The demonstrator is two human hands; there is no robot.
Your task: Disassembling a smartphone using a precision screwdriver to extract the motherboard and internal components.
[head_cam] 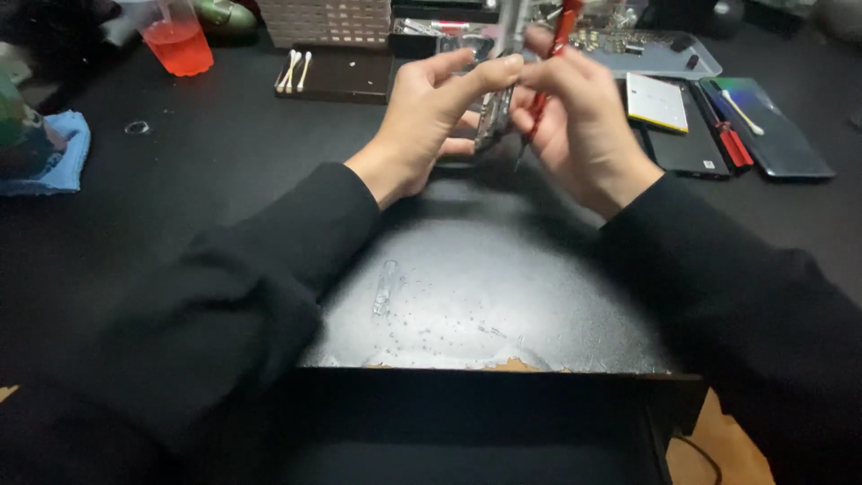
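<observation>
Head view of two hands at work above a black surface [224, 153]. The left hand [431, 126] holds an opened phone [494, 112] edge-on and upright, raised over the middle of the surface, well clear of it; thumb and forefinger are closed narrowly on its upper part, the lower fingers curled beneath. The right hand [579, 121] is closed around a red-handled screwdriver [549, 76], its dark tip slanting down just beside the phone's lower edge; whether the tip touches cannot be told.

Handling, as judged: the phone looks thin, stiff and light, but fragile where opened, so it is best gripped by its long side edges rather than its faces. The screwdriver is slim and rigid, suited to a fingertip pinch near the middle of the handle.

Around: a cup of red liquid [178, 40] far left, cotton swabs [294, 70] on a dark tray, a blue cloth [63, 153], and further phones [777, 135] with red tools [734, 144] at right. Droplets lie on the shiny patch [467, 296] below the hands.
</observation>
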